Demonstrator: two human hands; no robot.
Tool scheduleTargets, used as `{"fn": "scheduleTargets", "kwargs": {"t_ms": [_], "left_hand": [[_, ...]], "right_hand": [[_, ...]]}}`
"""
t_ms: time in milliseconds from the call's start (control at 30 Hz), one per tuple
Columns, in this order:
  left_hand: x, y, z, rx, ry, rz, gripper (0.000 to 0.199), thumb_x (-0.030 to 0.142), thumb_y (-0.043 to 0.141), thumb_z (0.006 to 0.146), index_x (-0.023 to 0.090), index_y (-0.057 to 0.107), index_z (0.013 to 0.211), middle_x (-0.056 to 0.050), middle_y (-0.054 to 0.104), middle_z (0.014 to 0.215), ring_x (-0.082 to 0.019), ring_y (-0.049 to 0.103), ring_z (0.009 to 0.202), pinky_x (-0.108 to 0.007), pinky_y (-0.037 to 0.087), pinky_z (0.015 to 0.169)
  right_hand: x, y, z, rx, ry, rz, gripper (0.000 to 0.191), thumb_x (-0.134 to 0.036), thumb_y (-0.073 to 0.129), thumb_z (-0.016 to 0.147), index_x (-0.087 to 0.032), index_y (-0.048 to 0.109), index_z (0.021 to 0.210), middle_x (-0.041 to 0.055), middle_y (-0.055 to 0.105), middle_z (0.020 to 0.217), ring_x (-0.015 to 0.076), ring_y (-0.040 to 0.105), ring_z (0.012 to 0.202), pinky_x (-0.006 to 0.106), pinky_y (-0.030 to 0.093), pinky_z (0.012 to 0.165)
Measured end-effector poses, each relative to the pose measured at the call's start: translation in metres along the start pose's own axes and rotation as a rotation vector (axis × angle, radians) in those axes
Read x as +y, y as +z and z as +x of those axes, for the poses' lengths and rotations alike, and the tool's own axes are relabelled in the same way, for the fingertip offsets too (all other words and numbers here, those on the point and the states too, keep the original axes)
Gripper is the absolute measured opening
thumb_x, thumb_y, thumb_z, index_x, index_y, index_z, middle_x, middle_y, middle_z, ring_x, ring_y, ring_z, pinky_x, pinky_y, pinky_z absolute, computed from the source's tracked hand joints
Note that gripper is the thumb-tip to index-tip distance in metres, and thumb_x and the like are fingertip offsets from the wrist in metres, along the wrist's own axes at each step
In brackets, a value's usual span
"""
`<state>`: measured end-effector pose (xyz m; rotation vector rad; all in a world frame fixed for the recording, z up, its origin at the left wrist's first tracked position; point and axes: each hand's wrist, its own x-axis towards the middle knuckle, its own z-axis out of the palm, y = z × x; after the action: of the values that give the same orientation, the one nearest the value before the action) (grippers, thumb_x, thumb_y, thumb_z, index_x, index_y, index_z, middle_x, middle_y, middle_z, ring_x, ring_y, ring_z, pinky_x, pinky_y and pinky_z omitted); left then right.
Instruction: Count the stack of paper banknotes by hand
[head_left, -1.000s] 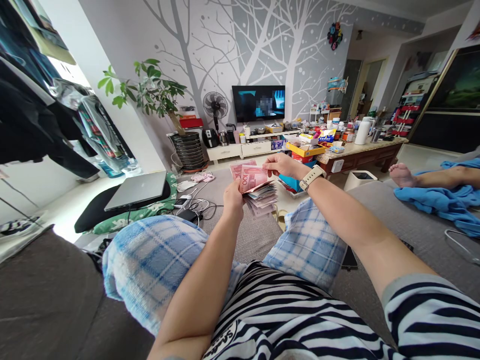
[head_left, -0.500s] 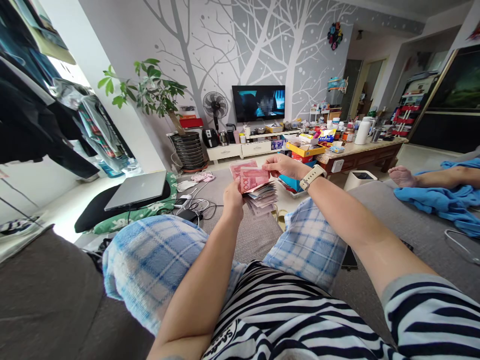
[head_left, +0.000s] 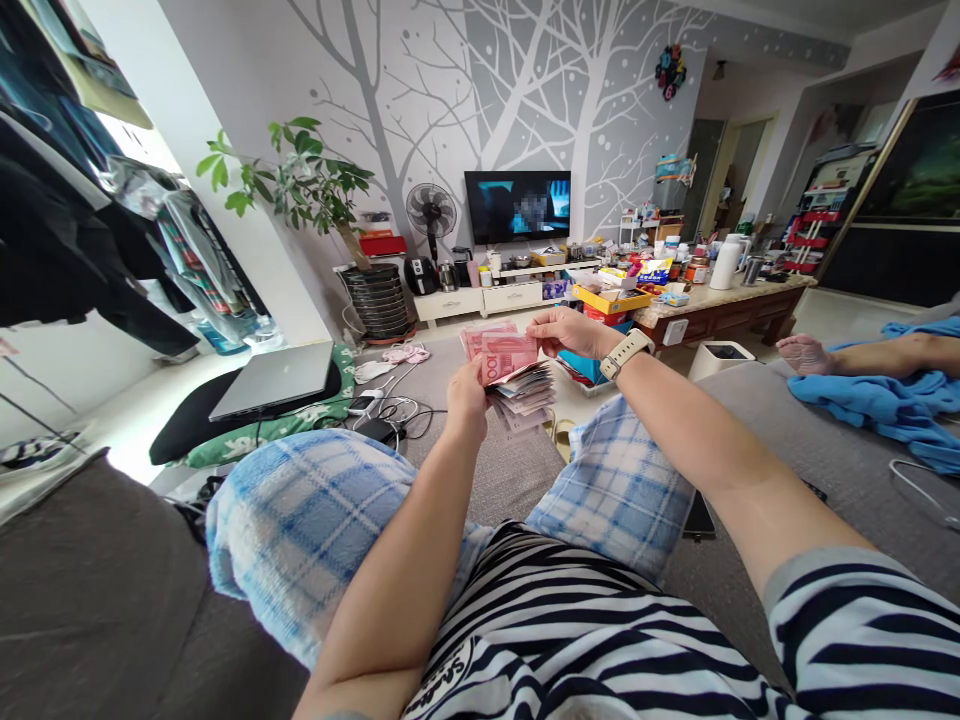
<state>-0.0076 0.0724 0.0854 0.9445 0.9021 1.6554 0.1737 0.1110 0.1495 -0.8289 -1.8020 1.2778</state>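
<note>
A thick wad of banknotes (head_left: pixel 525 396) is held out in front of me, above the grey sofa seat. My left hand (head_left: pixel 468 396) is closed on its left side, thumb across the notes. Red notes marked 100 lie uppermost, and the paler ends of many others fan out below toward the right. My right hand (head_left: pixel 561 332), with a watch (head_left: pixel 627 353) on the wrist, pinches the upper right corner of a red banknote (head_left: pixel 508 356). Part of the wad is hidden behind my left fingers.
On the left a closed laptop (head_left: pixel 276 382) rests on cushions, beside tangled cables (head_left: pixel 397 410). A phone (head_left: pixel 698 517) lies by my right thigh. Another person's bare foot (head_left: pixel 804 351) and a blue cloth (head_left: pixel 885 400) are at right. Behind stands a cluttered coffee table (head_left: pixel 750 292).
Both hands keep nearly the same place and grip. The red notes at the top have shifted very slightly between the fingers.
</note>
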Motion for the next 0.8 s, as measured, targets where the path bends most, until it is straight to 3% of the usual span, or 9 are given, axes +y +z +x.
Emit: {"fn": "scheduleTargets", "kwargs": {"t_ms": [300, 433, 667, 800], "left_hand": [[-0.0013, -0.0017, 0.0033, 0.023, -0.011, 0.026, 0.022, 0.034, 0.067, 0.063, 0.018, 0.053, 0.061, 0.004, 0.046, 0.054, -0.009, 0.042, 0.047, -0.021, 0.027, 0.042], [-0.0006, -0.0013, 0.0026, 0.011, -0.022, 0.020, 0.021, 0.032, 0.068, 0.063, 0.017, 0.053, 0.061, 0.004, 0.046, 0.052, -0.008, 0.040, 0.044, -0.021, 0.026, 0.042], [-0.0016, 0.0003, 0.0034, -0.098, -0.059, -0.055, 0.026, 0.029, 0.073, 0.056, 0.014, 0.064, 0.076, -0.003, 0.064, 0.065, -0.013, 0.056, 0.054, -0.023, 0.039, 0.048], [-0.0024, 0.0003, 0.0045, -0.118, -0.064, -0.072, 0.029, 0.029, 0.074, 0.055, 0.014, 0.065, 0.078, -0.004, 0.066, 0.068, -0.015, 0.059, 0.055, -0.024, 0.042, 0.050]], "right_hand": [[-0.0020, 0.0002, -0.0027, -0.090, -0.016, -0.022, 0.027, -0.035, 0.066, 0.078, -0.010, 0.061, 0.067, 0.0036, 0.063, 0.050, 0.0050, 0.042, 0.035, 0.018, 0.029, 0.034], [-0.0041, 0.0011, -0.0033, -0.023, -0.036, -0.093, 0.031, -0.036, 0.066, 0.079, -0.011, 0.059, 0.062, 0.0018, 0.061, 0.050, 0.0039, 0.041, 0.037, 0.017, 0.030, 0.036], [0.0016, -0.0006, 0.0025, 0.130, -0.033, -0.228, 0.028, -0.035, 0.069, 0.078, -0.014, 0.054, 0.067, 0.0008, 0.062, 0.051, 0.0043, 0.040, 0.039, 0.017, 0.030, 0.038], [0.0033, -0.0013, 0.0034, 0.103, -0.056, -0.230, 0.021, -0.029, 0.066, 0.080, -0.013, 0.056, 0.071, 0.0015, 0.064, 0.055, 0.0048, 0.042, 0.042, 0.017, 0.032, 0.041]]}}
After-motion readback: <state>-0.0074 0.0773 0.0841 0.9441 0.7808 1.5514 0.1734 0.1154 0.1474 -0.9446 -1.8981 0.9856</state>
